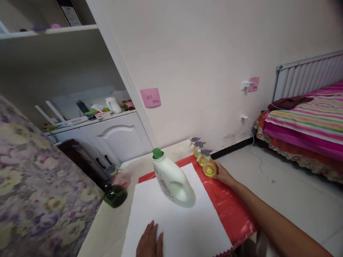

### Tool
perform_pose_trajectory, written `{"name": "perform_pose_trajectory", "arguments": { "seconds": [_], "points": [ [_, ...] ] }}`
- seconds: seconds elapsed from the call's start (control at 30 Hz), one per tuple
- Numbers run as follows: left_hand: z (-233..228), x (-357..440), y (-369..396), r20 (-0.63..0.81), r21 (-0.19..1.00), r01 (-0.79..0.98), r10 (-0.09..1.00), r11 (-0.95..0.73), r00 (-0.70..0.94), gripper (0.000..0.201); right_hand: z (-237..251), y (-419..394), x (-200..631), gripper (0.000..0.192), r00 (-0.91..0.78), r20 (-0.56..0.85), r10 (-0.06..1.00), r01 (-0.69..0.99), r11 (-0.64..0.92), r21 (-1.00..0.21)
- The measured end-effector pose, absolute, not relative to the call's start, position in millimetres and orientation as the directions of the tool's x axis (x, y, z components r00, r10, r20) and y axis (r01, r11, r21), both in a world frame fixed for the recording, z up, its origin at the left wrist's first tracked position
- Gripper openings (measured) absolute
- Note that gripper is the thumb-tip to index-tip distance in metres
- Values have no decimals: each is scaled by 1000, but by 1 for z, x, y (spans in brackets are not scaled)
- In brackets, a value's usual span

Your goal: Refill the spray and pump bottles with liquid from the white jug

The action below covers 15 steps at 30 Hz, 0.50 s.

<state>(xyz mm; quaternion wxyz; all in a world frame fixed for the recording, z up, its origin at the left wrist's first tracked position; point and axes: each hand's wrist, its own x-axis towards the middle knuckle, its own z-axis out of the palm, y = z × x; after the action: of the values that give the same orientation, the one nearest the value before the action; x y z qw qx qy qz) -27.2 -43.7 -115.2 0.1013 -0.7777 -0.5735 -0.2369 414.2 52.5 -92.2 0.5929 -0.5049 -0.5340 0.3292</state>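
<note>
Likely light, slick and stiffish, best held round its body, the nearest spray bottle (209, 168) on the red sheet (225, 207) is grasped by the right grip (222, 173), the left grip (150, 241) being released.

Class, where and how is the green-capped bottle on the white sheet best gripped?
Hold the bottle by the moulded grip on its lower body, probably coming from the right: its rounded edge faces that way and a hollow lies just inside.
</note>
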Motion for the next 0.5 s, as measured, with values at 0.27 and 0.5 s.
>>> {"name": "perform_pose_trajectory", "arguments": {
  "seconds": [0.27,0.5],
  "points": [
    [-104,-17,-53,469,112,948,857,-299,214,44,-107,34,443,28,176,55,983,237,12,-971],
    [-105,-16,-52,491,116,946,845,-304,212,45,-107,21,440,29,137,13,990,343,-35,-939]
  ]
}}
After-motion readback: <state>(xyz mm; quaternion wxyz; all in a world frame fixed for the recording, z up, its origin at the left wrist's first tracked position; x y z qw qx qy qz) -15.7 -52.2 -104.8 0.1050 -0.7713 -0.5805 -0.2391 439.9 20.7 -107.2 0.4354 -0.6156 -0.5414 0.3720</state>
